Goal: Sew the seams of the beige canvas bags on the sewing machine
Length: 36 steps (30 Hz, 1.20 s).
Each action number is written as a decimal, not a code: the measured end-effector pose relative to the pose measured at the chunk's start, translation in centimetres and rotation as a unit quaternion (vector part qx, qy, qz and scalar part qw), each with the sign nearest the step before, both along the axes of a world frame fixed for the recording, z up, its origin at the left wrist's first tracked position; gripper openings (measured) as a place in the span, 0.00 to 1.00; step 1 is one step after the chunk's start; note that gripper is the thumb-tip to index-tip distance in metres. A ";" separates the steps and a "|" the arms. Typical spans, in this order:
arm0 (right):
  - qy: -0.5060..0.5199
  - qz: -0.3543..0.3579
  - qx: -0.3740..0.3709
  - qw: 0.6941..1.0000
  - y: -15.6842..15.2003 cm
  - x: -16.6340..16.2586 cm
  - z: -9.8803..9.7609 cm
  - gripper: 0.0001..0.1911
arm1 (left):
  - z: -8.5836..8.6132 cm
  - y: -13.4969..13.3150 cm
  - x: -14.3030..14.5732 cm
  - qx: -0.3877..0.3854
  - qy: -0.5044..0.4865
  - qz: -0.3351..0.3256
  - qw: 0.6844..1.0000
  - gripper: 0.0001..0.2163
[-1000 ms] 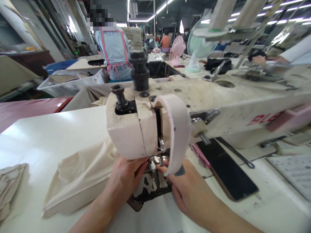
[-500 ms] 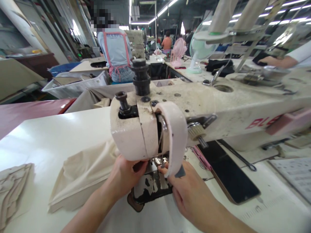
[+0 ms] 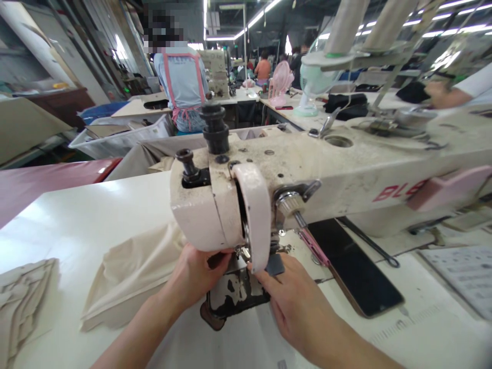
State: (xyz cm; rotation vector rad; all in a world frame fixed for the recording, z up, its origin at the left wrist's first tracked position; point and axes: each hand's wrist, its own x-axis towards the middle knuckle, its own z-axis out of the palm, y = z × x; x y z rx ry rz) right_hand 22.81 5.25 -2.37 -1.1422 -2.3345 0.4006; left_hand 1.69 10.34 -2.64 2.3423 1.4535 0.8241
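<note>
A cream sewing machine head (image 3: 207, 220) stands in front of me, its needle area mostly behind a pale curved guard (image 3: 260, 220). My left hand (image 3: 198, 274) is closed in a pinch just left of the presser foot (image 3: 243, 252); what its fingertips hold is hidden under the head. From the other side, my right hand (image 3: 294, 289) reaches in with fingers drawn together by the lower end of the guard. Whatever it pinches is too small to make out. Below both hands lies the worn metal bed plate (image 3: 240, 292). Beige fabric (image 3: 134, 277) lies left of my left hand.
Stacked beige pieces (image 3: 26, 302) lie at the far left. Right of the machine are a phone (image 3: 357, 271), pink thread snips (image 3: 313, 248) and a dark metal rod (image 3: 369, 241). A person in an apron (image 3: 184, 84) sits ahead; another person's hand (image 3: 440, 92) shows at right.
My view has shifted slightly, so the machine appears further left. Both hands stay by the presser foot; the right fingertips have moved slightly left and are now partly behind the guard.
</note>
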 end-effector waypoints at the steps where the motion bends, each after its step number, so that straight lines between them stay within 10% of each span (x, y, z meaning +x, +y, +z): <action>1: -0.003 -0.001 -0.001 1.000 -0.1 0.0 0.0 0.26 | 0.0 0.0 0.0 0.002 -0.004 -0.001 1.000 0.10; 17: 0.021 -0.009 -0.016 1.000 -0.2 0.5 -0.3 0.27 | -0.6 -0.4 0.6 0.015 0.049 0.062 0.997 0.07; 25: 0.138 0.019 -0.037 0.990 -2.2 -0.6 -0.1 0.34 | 3.7 -7.0 -2.0 -0.020 0.073 0.174 0.982 0.12; 31: 0.455 0.085 -0.291 0.837 -8.5 -6.7 -0.2 0.36 | 4.3 -12.3 0.5 -0.130 -0.189 0.104 0.968 0.09; 36: 0.357 -0.070 -0.163 0.917 -9.0 -7.2 -1.0 0.29 | 2.9 -12.4 1.3 -0.028 -0.142 0.031 0.989 0.19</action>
